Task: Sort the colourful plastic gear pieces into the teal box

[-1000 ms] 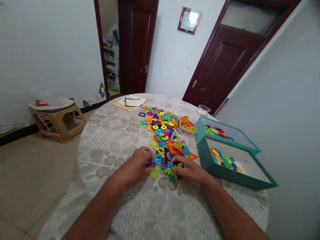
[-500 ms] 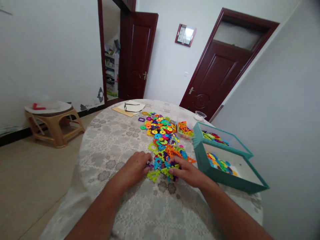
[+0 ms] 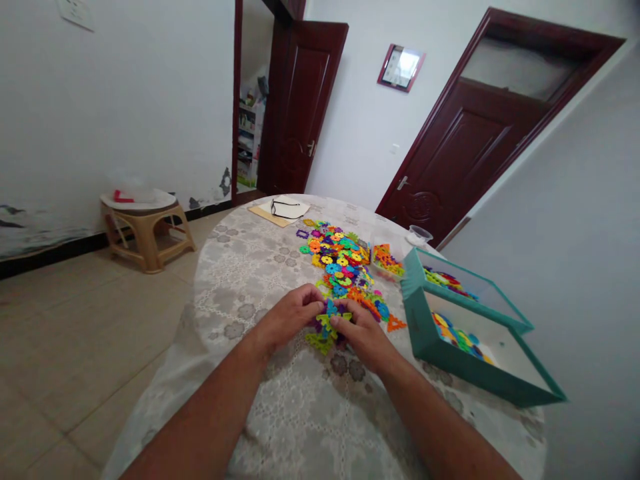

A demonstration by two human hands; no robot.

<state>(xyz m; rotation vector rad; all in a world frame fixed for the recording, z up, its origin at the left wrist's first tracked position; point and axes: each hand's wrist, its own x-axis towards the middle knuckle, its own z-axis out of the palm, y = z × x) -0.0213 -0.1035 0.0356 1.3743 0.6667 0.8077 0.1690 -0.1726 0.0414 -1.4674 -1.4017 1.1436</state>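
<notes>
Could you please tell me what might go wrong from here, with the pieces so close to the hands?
1. The left hand and right hand meet over small pieces beside the loose pile; a slip might scatter neighbours.
2. The orange triangle lies near the right hand, which could nudge it.
3. Pulling the tablecloth might shift the glasses.
</notes>
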